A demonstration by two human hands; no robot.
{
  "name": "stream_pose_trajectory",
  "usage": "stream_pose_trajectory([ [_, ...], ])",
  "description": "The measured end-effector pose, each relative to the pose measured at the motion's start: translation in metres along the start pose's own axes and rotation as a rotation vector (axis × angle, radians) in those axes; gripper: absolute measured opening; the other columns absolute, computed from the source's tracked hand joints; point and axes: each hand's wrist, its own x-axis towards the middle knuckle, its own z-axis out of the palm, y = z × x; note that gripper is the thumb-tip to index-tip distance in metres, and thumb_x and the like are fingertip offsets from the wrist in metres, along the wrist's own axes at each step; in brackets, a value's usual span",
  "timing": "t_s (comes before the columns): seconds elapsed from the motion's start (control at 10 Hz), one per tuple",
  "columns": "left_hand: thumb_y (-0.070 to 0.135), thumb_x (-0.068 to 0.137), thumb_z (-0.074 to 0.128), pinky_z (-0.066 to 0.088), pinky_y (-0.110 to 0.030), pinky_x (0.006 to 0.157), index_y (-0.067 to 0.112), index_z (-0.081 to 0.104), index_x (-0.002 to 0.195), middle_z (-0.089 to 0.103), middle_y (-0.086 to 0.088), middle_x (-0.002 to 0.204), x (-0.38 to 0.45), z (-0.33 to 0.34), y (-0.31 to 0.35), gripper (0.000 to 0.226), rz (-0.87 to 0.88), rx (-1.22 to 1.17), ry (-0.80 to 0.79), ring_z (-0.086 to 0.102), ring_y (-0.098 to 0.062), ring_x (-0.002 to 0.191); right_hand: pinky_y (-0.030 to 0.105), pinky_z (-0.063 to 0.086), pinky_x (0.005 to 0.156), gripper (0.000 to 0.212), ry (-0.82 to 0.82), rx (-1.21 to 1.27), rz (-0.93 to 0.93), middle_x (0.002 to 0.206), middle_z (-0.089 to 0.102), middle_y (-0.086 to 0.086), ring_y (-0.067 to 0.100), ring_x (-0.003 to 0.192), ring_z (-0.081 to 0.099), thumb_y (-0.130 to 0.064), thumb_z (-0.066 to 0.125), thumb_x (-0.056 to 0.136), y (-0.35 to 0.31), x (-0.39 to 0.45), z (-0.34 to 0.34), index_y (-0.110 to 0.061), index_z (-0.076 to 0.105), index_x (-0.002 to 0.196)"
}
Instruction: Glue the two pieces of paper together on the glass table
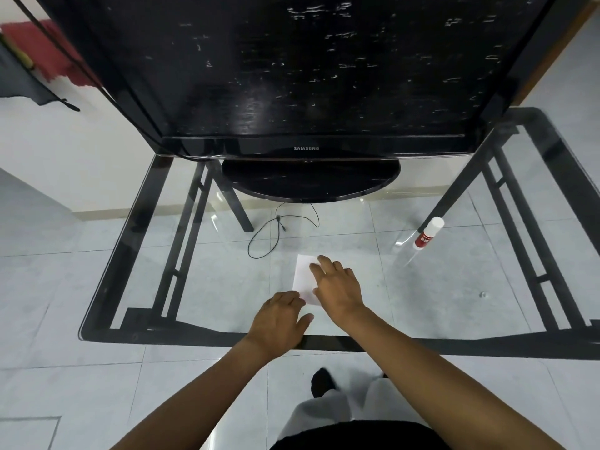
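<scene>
1. White paper (303, 271) flat on the glass table (438, 280), near the front edge, roughly centred, partly covered by both hands; only one sheet outline distinguishable, so impossible to say whether two pieces lie stacked.
2. Right hand (337, 287) palm down on the paper, fingers spread and extended toward the far edge, pressing flat rather than gripping; nothing held.
3. Left hand (279, 319) palm down at the paper's near left corner, fingers loosely curled, tips at or on the sheet's edge; cannot tell whether pinching the corner or merely resting.
4. Glue stick (428, 233) upright on the glass at the right, white cap on, red label, well apart from the paper and both hands.
5. Black Samsung television (305, 76) on its oval stand (310, 183) at the back of the table, screen dark and scuffed.
6. Thin black cable (279, 228) looped, seen through the glass between stand and paper.
7. Black metal table frame (181, 228) and pale floor tiles visible beneath the glass.
</scene>
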Motion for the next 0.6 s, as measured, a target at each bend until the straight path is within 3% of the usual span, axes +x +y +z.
stream_pose_trajectory([
  [0.1,0.04,0.097,0.048,0.041,-0.028,0.101,0.018,0.057,0.131,0.054,-0.003,0.136,0.01,-0.004,0.0,0.041,-0.078,-0.236,-0.002,0.051,-0.022,0.122,0.04,0.04,0.095,0.048,0.022,-0.059,-0.036,0.149,0.032,0.013,0.031,0.122,0.045,-0.016,0.062,0.089,0.0,-0.006,0.002,-0.011,0.043,0.133],
  [0.3,0.033,0.097,0.051,0.04,-0.019,0.089,0.017,0.059,0.126,0.058,-0.005,0.128,0.012,-0.006,-0.002,0.034,-0.126,-0.374,0.055,0.059,-0.02,0.111,0.043,0.042,0.093,0.041,0.028,-0.005,-0.031,0.148,0.036,0.016,0.034,0.12,0.047,-0.014,0.058,0.09,-0.002,-0.025,0.005,-0.009,0.047,0.13],
  [0.4,0.03,0.098,0.051,0.039,-0.019,0.092,0.015,0.056,0.129,0.056,-0.005,0.133,0.008,-0.005,-0.002,0.035,-0.137,-0.4,0.063,0.056,-0.02,0.116,0.043,0.042,0.094,0.047,0.021,-0.004,-0.028,0.149,0.036,0.016,0.034,0.121,0.047,-0.016,0.061,0.089,0.001,-0.034,0.005,-0.009,0.045,0.133],
  [0.6,0.029,0.098,0.051,0.038,-0.034,0.107,0.014,0.05,0.136,0.051,-0.008,0.142,0.005,-0.013,0.007,0.041,-0.182,-0.371,0.186,0.049,-0.026,0.127,0.043,0.042,0.096,0.052,0.093,0.001,-0.03,0.149,0.035,0.017,0.034,0.124,0.045,-0.012,0.063,0.087,0.015,-0.045,-0.005,-0.01,0.043,0.135],
])
